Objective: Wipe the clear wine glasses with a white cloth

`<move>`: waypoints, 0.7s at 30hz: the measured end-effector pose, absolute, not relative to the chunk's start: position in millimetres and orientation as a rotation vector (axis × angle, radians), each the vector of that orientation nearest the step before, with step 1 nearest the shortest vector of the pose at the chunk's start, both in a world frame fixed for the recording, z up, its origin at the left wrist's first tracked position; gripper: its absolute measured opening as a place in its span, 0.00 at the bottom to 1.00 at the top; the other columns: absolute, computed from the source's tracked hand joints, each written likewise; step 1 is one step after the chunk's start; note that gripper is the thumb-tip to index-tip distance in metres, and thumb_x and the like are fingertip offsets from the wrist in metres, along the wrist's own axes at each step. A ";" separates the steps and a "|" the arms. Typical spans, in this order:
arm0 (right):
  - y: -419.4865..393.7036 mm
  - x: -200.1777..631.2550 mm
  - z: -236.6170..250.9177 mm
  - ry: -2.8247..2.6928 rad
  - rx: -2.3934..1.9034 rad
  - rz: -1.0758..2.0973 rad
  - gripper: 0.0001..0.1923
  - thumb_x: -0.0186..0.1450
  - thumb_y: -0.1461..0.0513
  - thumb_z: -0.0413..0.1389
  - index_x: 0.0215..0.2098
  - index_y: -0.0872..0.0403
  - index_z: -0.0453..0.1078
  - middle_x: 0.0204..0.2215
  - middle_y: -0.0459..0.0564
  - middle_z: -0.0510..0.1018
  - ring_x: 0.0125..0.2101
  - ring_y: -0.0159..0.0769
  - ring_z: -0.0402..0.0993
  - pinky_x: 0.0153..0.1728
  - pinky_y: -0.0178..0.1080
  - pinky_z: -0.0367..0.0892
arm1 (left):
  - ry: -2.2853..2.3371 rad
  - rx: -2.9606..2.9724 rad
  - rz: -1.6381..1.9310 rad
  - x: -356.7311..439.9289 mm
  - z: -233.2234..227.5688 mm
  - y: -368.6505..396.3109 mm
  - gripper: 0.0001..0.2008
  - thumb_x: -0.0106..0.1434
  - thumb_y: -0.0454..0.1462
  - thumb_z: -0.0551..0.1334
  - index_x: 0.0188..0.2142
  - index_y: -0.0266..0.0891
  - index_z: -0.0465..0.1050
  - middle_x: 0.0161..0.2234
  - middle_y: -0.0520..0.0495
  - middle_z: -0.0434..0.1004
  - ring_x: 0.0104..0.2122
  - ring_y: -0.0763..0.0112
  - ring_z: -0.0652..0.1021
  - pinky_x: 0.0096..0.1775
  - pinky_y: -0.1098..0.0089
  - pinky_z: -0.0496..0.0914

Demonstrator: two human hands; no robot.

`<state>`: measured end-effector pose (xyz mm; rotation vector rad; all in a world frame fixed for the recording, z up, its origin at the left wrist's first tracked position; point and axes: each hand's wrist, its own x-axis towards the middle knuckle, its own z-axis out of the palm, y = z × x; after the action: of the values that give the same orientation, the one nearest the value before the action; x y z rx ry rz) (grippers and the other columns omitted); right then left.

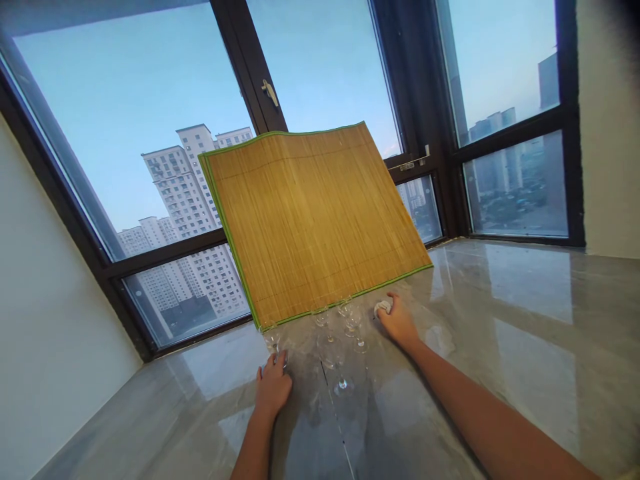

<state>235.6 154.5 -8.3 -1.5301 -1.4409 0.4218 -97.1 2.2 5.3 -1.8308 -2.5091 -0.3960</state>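
Note:
My left hand (274, 385) has its fingers closed at the foot of a clear stemmed glass (273, 339), which stands on the grey stone surface; the exact grip is partly hidden. To the right, my right hand (400, 325) pinches a crumpled white cloth (383, 308) on the same surface. Between the hands stand several more clear stemmed glasses, among them a nearer glass (343, 385) and a farther glass (360, 343). Their see-through outlines overlap and are hard to separate.
Behind the glasses a folded bamboo mat (320, 213) with green edging leans against the window. Dark window frames (165, 252) enclose the glossy stone ledge (510, 320). A white wall (45, 300) rises at the left. Tall buildings show outside.

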 end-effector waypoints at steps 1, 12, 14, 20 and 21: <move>155.0 235.4 -8.8 -1.441 -1.529 0.422 0.31 0.63 0.58 0.48 0.63 0.61 0.57 0.36 0.57 0.78 0.37 0.46 0.75 0.36 0.41 0.61 | -2.528 -1.787 -0.423 -94.8 7.3 0.3 0.32 0.58 0.28 0.50 0.63 0.41 0.61 0.65 0.37 0.60 0.65 0.57 0.61 0.64 0.50 0.49; 158.2 234.5 -10.0 -1.444 -1.537 0.436 0.31 0.63 0.58 0.49 0.63 0.60 0.57 0.34 0.56 0.78 0.36 0.47 0.75 0.35 0.40 0.61 | -2.165 -2.390 -1.269 -36.8 18.7 -6.6 0.22 0.50 0.30 0.58 0.46 0.40 0.75 0.41 0.45 0.74 0.38 0.66 0.74 0.42 0.67 0.68; 157.9 234.5 -9.6 -1.447 -1.540 0.440 0.31 0.63 0.57 0.49 0.63 0.60 0.57 0.35 0.57 0.78 0.37 0.47 0.75 0.36 0.40 0.61 | -2.157 -2.533 -1.315 -24.6 13.9 -9.7 0.23 0.51 0.34 0.63 0.49 0.41 0.75 0.45 0.44 0.74 0.40 0.65 0.74 0.43 0.66 0.68; 156.9 234.3 -7.8 -1.461 -1.545 0.454 0.31 0.63 0.58 0.50 0.63 0.61 0.57 0.38 0.59 0.79 0.39 0.48 0.76 0.37 0.41 0.62 | -2.311 -2.583 -1.428 -5.9 -3.4 -8.6 0.19 0.51 0.42 0.68 0.42 0.37 0.78 0.38 0.44 0.77 0.36 0.64 0.74 0.41 0.66 0.67; 156.5 234.3 -7.4 -1.463 -1.545 0.456 0.31 0.63 0.58 0.50 0.63 0.61 0.57 0.38 0.59 0.79 0.39 0.48 0.76 0.38 0.41 0.63 | -2.351 -2.547 -1.442 -4.5 -5.4 -6.9 0.17 0.51 0.42 0.67 0.40 0.37 0.78 0.35 0.45 0.77 0.35 0.65 0.74 0.40 0.66 0.67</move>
<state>234.3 156.5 -7.4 -1.5452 -1.4630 0.4560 -4.5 -6.9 -5.4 -2.5466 -2.3509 -1.4417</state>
